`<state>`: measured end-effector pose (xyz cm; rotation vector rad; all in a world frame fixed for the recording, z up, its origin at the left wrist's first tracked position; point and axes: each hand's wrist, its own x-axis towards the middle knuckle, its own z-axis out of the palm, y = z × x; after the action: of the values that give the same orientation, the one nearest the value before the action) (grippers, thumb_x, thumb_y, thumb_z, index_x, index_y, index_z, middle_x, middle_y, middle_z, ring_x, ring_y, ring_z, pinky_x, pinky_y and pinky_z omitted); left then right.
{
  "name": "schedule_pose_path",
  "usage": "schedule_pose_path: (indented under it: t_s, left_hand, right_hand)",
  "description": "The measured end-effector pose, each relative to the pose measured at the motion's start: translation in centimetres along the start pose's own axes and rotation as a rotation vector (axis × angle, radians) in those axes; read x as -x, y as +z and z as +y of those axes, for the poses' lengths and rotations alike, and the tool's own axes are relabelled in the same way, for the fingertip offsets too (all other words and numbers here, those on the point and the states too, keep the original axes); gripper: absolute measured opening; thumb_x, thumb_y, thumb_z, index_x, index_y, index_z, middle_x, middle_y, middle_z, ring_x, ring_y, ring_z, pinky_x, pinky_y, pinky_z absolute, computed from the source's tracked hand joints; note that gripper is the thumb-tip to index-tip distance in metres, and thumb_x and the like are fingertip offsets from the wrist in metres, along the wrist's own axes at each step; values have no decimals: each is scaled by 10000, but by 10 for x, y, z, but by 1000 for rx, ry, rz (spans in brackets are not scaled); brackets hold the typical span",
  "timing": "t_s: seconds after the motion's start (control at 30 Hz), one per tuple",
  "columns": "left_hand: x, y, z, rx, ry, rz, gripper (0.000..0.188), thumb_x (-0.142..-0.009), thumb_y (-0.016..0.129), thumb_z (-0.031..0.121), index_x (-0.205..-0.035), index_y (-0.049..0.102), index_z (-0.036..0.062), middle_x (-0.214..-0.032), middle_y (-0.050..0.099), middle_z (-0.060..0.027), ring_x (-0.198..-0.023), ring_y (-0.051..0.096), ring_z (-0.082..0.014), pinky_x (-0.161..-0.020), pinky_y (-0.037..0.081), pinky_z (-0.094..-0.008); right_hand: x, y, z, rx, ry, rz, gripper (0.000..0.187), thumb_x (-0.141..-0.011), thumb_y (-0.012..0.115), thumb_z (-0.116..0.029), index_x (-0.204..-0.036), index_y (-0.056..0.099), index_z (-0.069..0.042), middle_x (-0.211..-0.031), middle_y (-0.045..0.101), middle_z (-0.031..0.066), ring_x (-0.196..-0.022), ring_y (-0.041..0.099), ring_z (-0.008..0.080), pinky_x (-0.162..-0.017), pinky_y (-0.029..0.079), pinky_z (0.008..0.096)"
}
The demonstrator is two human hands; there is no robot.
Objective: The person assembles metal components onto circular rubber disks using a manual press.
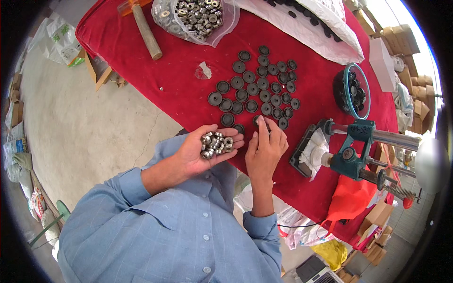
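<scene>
My left hand [192, 153] is palm up and cupped under a small heap of shiny metal bearings [216, 145]. To its right, my right hand [265, 154] reaches palm down over the near edge of the red-covered table [188, 101]. Its bent fingertips touch a black round wheel-like piece [256, 120], and anything between them is hidden. Several more black round pieces [252, 89], each with a recessed face, lie flat in loose rows beyond both hands.
Beyond the rows are a clear bag of bearings [200, 21], a hammer [146, 33] and a white sack [302, 29]. Rightward stand a blue-rimmed bowl of black parts [357, 92] and a green hand press [351, 153] with a white cloth [315, 150] at its base.
</scene>
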<state>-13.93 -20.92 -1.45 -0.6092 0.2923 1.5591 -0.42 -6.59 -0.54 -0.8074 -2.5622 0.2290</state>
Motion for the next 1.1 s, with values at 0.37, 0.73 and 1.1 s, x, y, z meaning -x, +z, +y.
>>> schedule_pose_path:
  t_s: [0.37, 0.73, 1.1]
  left_hand:
    - [36, -10, 44, -12, 192, -78, 506, -1085, 445, 297, -1396, 583, -78, -1419, 623, -270, -1327, 614, -405, -1102, 542, -530]
    - [38, -9, 52, 46, 206, -78, 499, -1089, 426, 288, -1385, 582, -82, -1416, 616, -294, -1322, 617, -420, -1090, 547, -548]
    - [26, -7, 43, 1, 179, -57, 517, -1099, 394, 297, -1409, 569, -78, -1442, 609, -264, -1354, 596, -394, -1112, 529, -523]
  right_hand:
    - [-28, 17, -40, -11, -203, -48, 409, -859, 670, -100, -1265, 720, -94, -1279, 579, 50, -1191, 515, 286, -1027, 372, 476]
    - [-25, 22, -35, -38, -142, -22, 424, -836, 676, -80, -1255, 730, -115, -1263, 601, 30, -1188, 526, 273, -1033, 351, 465]
    - [-10, 0, -36, -256, -108, 24, 429, -827, 736, -42, -1251, 731, -101, -1172, 643, 83, -1050, 607, 290, -936, 440, 446]
